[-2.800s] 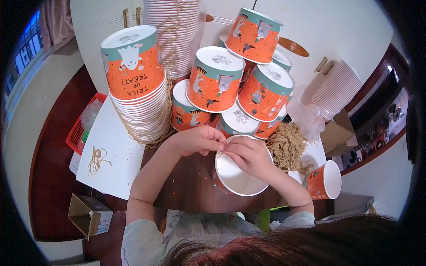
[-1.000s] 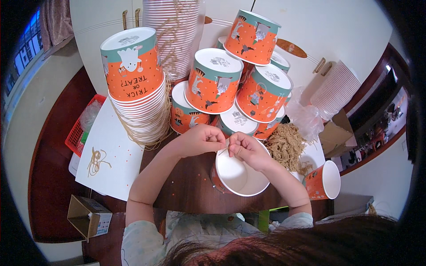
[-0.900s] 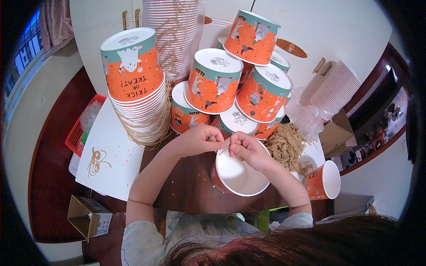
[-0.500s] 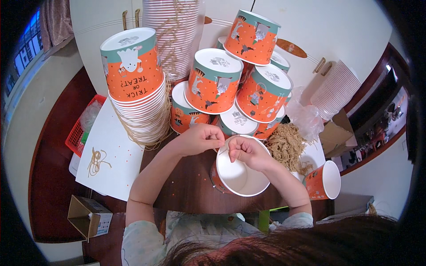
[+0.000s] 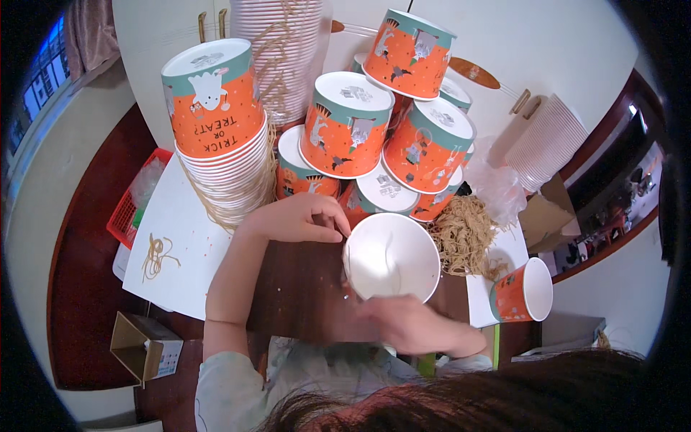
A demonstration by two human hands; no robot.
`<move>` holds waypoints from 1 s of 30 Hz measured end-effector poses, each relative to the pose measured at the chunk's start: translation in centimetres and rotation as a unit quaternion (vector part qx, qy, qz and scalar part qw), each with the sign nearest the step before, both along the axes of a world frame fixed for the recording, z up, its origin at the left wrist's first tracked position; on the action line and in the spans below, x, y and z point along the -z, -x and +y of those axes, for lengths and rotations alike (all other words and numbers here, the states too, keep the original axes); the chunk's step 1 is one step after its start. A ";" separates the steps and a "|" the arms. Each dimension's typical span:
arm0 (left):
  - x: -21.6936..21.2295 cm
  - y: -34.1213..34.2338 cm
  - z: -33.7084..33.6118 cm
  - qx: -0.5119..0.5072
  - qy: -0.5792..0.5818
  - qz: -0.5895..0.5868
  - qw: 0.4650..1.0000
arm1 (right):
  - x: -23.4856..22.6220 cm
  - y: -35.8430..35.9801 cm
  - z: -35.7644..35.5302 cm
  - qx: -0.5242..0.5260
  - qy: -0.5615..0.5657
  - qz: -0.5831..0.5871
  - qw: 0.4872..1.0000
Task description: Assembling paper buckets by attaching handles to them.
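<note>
- Head view: an open paper tub (image 5: 392,255), white inside, sits mouth-up on the dark wooden bench (image 5: 299,288), just in front of the person.
- The left hand (image 5: 302,218) lies curled at the tub's left rim, fingertips pinched together against the edge; what they pinch is too small to make out.
- The right hand (image 5: 410,324) is blurred, just below the tub near its lower rim; I cannot tell whether it grips anything or touches the tub.
- Behind the tub, a heap of upturned orange-and-teal tubs (image 5: 360,129) with white bases is piled up, leaning on each other.
- To the left stands a tall stack of nested tubs (image 5: 219,137), with tan strings hanging down its side onto a white sheet (image 5: 173,252).
- A loose bundle of string (image 5: 155,253) lies on that sheet.
- Right of the open tub is a mound of tan string (image 5: 464,234), and beyond it one orange tub on its side (image 5: 522,291).
- A small cardboard box (image 5: 144,345) sits at lower left.
</note>
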State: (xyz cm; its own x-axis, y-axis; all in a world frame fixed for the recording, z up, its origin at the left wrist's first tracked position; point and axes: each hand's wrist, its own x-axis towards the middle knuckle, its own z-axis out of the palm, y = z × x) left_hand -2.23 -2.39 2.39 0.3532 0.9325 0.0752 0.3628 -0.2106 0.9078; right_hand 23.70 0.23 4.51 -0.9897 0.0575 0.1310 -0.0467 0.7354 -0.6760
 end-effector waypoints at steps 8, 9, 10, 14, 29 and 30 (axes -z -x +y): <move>0.8 -1.4 -1.8 -0.143 0.123 -0.071 0.980 | 11.4 2.7 -6.5 0.025 0.011 -0.013 1.000; 1.8 -1.6 -2.4 -0.150 0.074 -0.045 0.985 | 12.4 2.9 -7.0 0.069 -0.011 0.017 0.997; 3.3 -1.8 -3.1 -0.158 0.028 -0.017 0.987 | 13.5 3.0 -7.3 0.065 -0.005 0.018 0.998; 7.3 -3.5 -6.6 -0.235 0.062 -0.103 0.965 | 16.2 3.3 -8.1 0.120 -0.027 0.032 0.992; 11.2 -8.7 -10.5 -0.306 0.089 -0.229 0.920 | 16.5 2.5 -8.5 0.098 -0.008 0.075 0.992; 11.1 -8.8 -10.5 -0.304 0.070 -0.204 0.928 | 16.4 2.4 -8.5 0.091 -0.014 0.067 0.994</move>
